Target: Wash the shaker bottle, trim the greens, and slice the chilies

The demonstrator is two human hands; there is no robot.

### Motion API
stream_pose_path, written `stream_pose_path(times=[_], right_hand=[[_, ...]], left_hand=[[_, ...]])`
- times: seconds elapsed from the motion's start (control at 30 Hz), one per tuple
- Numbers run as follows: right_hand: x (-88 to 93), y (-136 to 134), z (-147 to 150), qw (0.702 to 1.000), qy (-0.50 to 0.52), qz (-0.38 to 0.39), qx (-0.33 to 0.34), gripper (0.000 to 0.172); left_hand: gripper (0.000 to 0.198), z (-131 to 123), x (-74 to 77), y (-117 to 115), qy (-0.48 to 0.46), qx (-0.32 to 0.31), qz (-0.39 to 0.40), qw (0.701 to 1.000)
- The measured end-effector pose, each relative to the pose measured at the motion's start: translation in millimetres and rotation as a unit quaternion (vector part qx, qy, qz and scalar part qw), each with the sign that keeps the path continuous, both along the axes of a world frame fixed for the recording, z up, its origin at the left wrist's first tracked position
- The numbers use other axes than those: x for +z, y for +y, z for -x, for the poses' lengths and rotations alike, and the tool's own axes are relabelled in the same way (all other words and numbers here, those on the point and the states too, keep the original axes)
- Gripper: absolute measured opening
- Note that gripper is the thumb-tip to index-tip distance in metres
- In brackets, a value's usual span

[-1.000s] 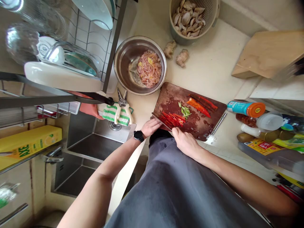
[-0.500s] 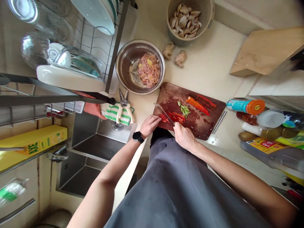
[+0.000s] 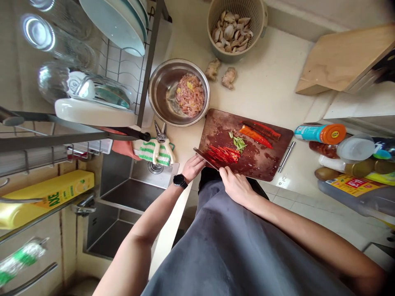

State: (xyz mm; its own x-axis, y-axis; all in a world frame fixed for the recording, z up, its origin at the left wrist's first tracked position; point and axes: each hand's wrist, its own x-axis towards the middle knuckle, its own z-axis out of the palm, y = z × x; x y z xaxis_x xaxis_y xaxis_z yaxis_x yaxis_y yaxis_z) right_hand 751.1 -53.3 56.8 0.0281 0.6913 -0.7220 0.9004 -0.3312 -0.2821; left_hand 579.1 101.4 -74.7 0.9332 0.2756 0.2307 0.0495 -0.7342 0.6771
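My right hand [image 3: 235, 186] is closed round the handle of a knife [image 3: 206, 158], whose blade lies along the near left edge of the brown cutting board [image 3: 262, 162]. My left hand [image 3: 194, 167] is beside the blade at the board's left corner, fingers together and partly behind the blade; what they hold, if anything, is hidden. Thin red chili strips [image 3: 224, 153] lie in a pile just beyond the blade. Green strips [image 3: 239, 144] rest behind them, and larger red chili pieces [image 3: 256, 136] lie at the board's back right.
A steel bowl of sliced meat [image 3: 154, 92] stands behind the board, near ginger [image 3: 228, 78] and a garlic basket [image 3: 262, 24]. Pliers-like shears [image 3: 162, 142] lie on a striped cloth by the sink [image 3: 132, 191]. Bottles [image 3: 319, 133] are at the right, a dish rack [image 3: 148, 65] at the left.
The knife has moved off the red strips toward me and the board's near left edge. My right hand moved slightly nearer my body with it. The camera view has shifted a little.
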Motion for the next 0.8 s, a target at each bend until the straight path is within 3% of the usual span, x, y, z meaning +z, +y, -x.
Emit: stream_pose_path(times=[0.5,0.8], right_hand=[[-2.9,8.2,9.8,0.998,0.024,0.035,-0.035,0.036],[-18.3,29.4,8.1,0.996,0.042,-0.018,-0.079,0.032]], left_hand=[[0.018,0.2,0.4,5.6,0.021,-0.013,0.029,0.999],[0.021,-0.3,1.6,8.0,0.002,-0.024,0.006,1.0]])
